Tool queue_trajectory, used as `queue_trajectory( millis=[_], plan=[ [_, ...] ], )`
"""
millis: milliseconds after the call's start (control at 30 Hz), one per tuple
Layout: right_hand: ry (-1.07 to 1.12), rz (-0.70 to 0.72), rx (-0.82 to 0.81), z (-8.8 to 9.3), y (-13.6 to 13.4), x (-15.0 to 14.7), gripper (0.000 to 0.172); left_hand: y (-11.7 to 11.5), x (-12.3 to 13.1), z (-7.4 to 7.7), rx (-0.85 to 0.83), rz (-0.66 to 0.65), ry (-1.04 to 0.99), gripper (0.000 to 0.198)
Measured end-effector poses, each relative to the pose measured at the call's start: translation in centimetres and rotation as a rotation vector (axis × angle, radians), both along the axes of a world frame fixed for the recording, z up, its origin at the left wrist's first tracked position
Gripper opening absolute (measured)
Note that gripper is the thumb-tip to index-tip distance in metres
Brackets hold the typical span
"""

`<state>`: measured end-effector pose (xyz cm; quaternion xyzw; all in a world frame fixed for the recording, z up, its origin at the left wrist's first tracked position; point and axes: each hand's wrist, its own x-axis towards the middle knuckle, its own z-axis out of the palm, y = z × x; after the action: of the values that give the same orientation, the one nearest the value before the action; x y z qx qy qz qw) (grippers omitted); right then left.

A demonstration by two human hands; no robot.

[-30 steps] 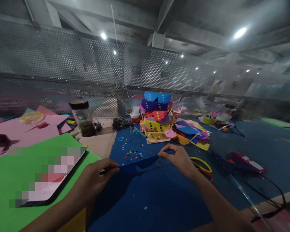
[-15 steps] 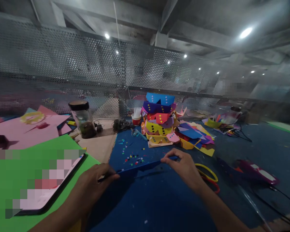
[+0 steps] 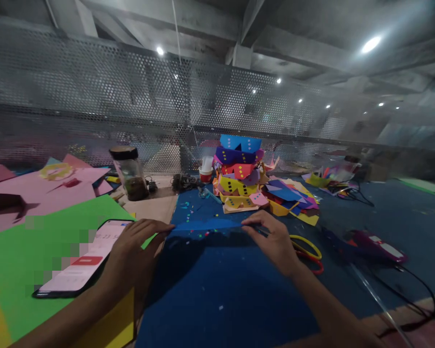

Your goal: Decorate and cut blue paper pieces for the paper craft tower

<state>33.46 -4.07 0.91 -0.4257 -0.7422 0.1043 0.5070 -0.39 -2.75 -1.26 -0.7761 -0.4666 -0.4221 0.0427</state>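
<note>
A strip of blue paper [image 3: 207,225] is stretched between my two hands, just above the blue table surface. My left hand [image 3: 139,241] pinches its left end between thumb and fingers. At the other end, my right hand [image 3: 270,237] grips the paper the same way. Small colourful paper bits [image 3: 203,234] lie on the table behind and below the strip. Beyond it stands a stack of decorated paper masks [image 3: 238,170] in blue, purple, red and yellow. By my left forearm, a phone [image 3: 83,261] lies on green paper [image 3: 18,256].
Scissors with yellow and red handles [image 3: 308,249] lie beside my right wrist. A purple tool with a cable [image 3: 380,246] is farther right. A dark-lidded jar [image 3: 130,174] and a paper cup [image 3: 205,171] stand at the back. Paper scraps [image 3: 290,195] are heaped beside the masks.
Both hands have raised the blue paper and levelled it. Its face has turned from a thin dark edge to a lighter, broader band. The left hand rose most.
</note>
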Motion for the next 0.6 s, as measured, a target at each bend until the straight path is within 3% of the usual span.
queue_trajectory(
  millis=[200,600],
  plan=[
    [-0.075,0.0,0.183,-0.2,-0.4,0.2,0.008,-0.2,0.1,0.4,0.027,-0.016,0.039,0.024],
    [-0.304,0.047,0.416,-0.7,-1.7,-0.5,0.029,0.4,-0.4,-1.5,0.065,0.059,0.022,0.013]
  ],
)
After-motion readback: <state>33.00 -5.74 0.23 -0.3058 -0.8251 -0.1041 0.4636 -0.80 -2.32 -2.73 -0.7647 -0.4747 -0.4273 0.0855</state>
